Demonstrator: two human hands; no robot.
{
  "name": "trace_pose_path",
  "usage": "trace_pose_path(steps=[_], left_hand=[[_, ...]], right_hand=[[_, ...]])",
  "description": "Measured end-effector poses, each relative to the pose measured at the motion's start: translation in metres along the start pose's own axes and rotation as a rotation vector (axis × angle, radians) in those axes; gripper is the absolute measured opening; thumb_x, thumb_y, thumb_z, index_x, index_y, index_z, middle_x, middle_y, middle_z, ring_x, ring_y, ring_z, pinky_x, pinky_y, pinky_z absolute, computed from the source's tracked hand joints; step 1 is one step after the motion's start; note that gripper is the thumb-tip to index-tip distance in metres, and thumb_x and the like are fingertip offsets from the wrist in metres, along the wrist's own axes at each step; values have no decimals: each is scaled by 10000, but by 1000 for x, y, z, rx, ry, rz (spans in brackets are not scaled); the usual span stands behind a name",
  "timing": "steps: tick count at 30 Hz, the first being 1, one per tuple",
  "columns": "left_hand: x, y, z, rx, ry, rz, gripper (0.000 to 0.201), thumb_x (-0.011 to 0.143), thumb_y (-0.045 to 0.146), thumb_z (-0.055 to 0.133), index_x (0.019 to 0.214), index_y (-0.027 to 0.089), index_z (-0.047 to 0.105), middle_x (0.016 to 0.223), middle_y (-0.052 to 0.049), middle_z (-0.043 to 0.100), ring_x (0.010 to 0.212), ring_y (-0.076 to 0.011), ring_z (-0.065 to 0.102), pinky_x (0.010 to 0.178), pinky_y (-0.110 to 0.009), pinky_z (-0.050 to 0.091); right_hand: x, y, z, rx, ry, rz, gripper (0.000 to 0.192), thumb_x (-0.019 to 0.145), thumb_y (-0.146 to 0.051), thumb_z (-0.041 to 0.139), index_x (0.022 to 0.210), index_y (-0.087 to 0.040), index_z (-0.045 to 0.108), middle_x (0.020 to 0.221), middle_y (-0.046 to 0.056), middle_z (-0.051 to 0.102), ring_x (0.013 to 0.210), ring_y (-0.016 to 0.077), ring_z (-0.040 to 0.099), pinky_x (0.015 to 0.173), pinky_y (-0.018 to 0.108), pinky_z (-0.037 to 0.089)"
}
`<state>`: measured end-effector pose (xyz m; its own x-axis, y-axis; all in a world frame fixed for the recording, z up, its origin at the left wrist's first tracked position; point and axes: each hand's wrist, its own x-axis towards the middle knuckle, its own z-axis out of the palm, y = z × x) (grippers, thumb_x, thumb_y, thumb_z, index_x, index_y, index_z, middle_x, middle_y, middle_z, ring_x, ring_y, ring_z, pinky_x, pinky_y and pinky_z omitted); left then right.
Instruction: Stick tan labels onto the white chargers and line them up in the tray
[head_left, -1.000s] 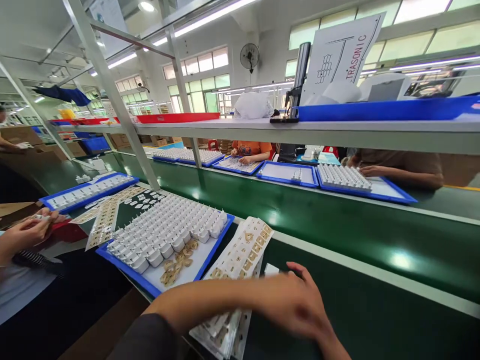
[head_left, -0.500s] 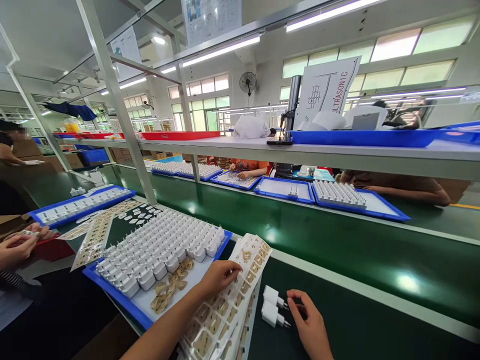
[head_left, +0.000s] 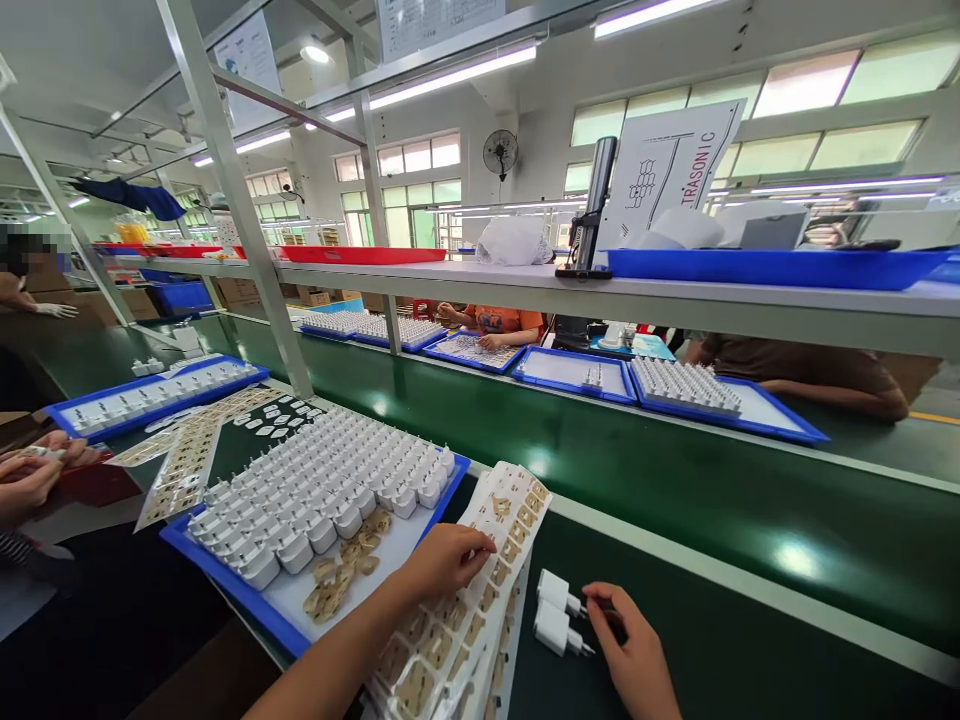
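My left hand (head_left: pixel 452 560) is over a stack of sticker sheets (head_left: pixel 517 508), thumb and fingers pinched together at the top sheet; whatever is between the fingertips is too small to make out. The sheets carry rows of tan, die-cut stickers. Right of the stack, two white plug adapters (head_left: pixel 553 628) lie side by side on the green bench, pins pointing right. My right hand (head_left: pixel 630 645) has its thumb and forefinger closed at the pins of the farther adapter. To my left, a blue-rimmed tray (head_left: pixel 300 640) holds rows of white adapters (head_left: pixel 322 490), pins up, and peeled tan backing pieces (head_left: pixel 349 568).
A co-worker's hands (head_left: pixel 34 470) are at the far left, near another blue tray (head_left: pixel 157 400) of adapters. A green conveyor belt (head_left: pixel 600 480) crosses ahead, with trays and seated people beyond. A shelf (head_left: pixel 450 280) on metal posts spans above it.
The view has shifted slightly, so the bench items sit a little differently in the frame. Both hands keep almost the same places by the sheets and the adapters.
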<state>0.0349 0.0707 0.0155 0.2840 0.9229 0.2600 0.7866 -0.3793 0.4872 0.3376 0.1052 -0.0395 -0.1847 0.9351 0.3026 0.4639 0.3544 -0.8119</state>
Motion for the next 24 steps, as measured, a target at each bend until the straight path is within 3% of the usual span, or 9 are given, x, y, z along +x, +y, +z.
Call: trace_pose_path(steps=[12, 24], left_hand=[[0, -3, 3, 52, -59, -12, 249, 917, 226, 521, 1038, 233, 738, 893, -14, 767, 778, -163, 692, 726, -233, 472], [3, -5, 2, 50, -83, -53, 244, 916, 252, 535, 1042, 234, 743, 911, -20, 772, 800, -174, 704, 740, -238, 481]], right_hand=[[-2, 7, 3, -6, -47, 4, 347, 868, -516, 531, 903, -233, 729, 896, 62, 753, 823, 226, 728, 726, 263, 585], [0, 9, 0, -9, -60, -9, 345, 843, -522, 580, 876, -227, 756, 899, 76, 771, 814, 237, 743, 697, 241, 598]])
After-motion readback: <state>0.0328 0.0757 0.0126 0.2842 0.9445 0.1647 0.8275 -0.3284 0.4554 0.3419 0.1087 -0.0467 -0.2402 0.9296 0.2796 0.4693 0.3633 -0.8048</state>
